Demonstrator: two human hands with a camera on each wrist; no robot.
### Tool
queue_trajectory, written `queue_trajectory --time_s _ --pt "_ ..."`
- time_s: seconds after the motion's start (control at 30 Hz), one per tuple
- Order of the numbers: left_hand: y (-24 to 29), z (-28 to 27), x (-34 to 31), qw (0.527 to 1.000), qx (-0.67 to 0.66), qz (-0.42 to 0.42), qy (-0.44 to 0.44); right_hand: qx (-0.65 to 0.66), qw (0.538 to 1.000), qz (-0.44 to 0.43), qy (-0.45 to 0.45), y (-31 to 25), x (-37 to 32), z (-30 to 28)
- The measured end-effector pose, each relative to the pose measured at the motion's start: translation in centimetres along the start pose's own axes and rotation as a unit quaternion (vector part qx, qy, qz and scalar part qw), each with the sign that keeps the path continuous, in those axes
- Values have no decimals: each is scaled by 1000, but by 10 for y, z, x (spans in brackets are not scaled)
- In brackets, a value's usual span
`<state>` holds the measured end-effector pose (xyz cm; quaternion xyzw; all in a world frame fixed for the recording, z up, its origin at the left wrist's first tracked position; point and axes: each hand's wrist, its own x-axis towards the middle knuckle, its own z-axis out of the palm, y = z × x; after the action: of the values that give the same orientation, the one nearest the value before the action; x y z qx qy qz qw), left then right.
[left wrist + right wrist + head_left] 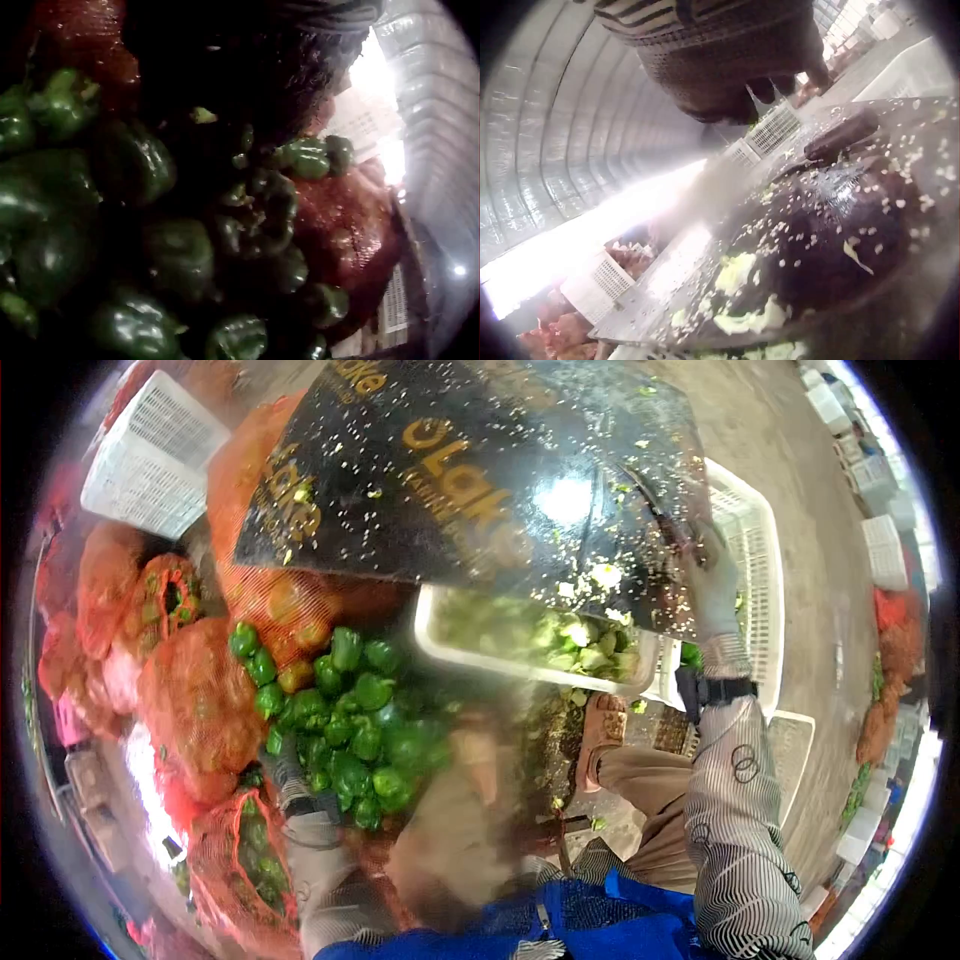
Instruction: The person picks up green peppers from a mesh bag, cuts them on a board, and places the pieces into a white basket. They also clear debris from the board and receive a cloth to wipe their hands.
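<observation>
My gloved right hand [712, 585] is at the right edge of a dark printed board [400, 490] strewn with pale seeds and green scraps. In the right wrist view, its fingers [769, 88] hang above a dark-handled knife [844, 135] that lies on the board, with a gap between them. My gloved left hand [284, 762] is down among a heap of green bell peppers [345, 735]. Seen from the left wrist, the dark glove [225, 71] reaches over the bell peppers, its fingers lost in shadow.
A white crate [430, 645] holding green pieces sits under the board's near edge, and another white crate [765, 580] stands to the right. Red mesh sacks [195, 705] crowd the left side. An upturned-looking white basket [155, 455] is at the far left.
</observation>
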<state>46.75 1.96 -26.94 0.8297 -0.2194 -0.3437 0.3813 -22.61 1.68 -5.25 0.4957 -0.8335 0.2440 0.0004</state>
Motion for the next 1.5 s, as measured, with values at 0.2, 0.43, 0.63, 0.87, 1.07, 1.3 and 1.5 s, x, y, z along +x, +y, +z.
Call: queue_trajectory --time_s 0.2,0.43,0.63,0.87,1.07,1.3,1.5 --pt "149 71 -151 923 -14 334 -193 -159 982 35 -96 32 47 42" --pt "288 255 -288 812 6 411 -415 305 917 215 -137 6 16 20" --pt "279 298 -323 804 190 443 -348 236 951 66 -189 -28 -34 4" --pt "292 269 -341 797 147 446 -380 408 887 21 -216 -57 -43 12" --pt "283 278 -322 816 207 433 -321 372 889 13 -267 -78 -28 11" --pt "277 278 -316 825 97 418 -368 318 903 25 -289 -95 -34 24" --pt "230 312 -271 769 -47 478 -422 263 887 94 -367 -95 -27 31"
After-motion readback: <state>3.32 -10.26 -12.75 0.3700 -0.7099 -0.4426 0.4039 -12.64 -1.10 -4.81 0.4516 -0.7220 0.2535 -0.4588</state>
